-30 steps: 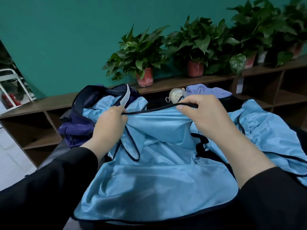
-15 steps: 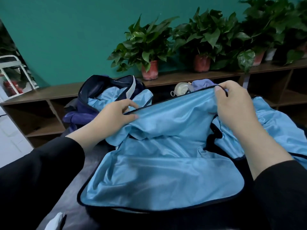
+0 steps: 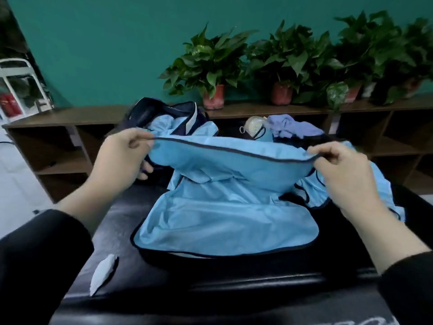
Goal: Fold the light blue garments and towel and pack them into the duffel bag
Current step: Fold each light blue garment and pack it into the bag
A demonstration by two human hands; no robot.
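A light blue garment [image 3: 225, 221] with dark piping lies spread on the black padded table [image 3: 210, 292]. My left hand [image 3: 121, 158] pinches the left end of its piped upper edge. My right hand [image 3: 339, 167] pinches the right end, and the edge is stretched taut and lifted between them. More light blue fabric [image 3: 379, 184] bunches under my right hand. The dark navy duffel bag [image 3: 150, 113] stands open at the far left with another light blue piece [image 3: 164, 123] in it. A lavender towel [image 3: 295, 129] lies behind.
A white scrap [image 3: 103, 273] lies on the table's near left. A pale round object [image 3: 254, 124] sits beside the towel. Behind runs a low wooden shelf [image 3: 70, 118] with potted plants [image 3: 213, 66] against a teal wall. A white metal frame [image 3: 21, 85] stands far left.
Both hands have moved apart along the piped edge and raised it, pulling it straight. My left hand went left, my right hand went right and down. The view pulled back.
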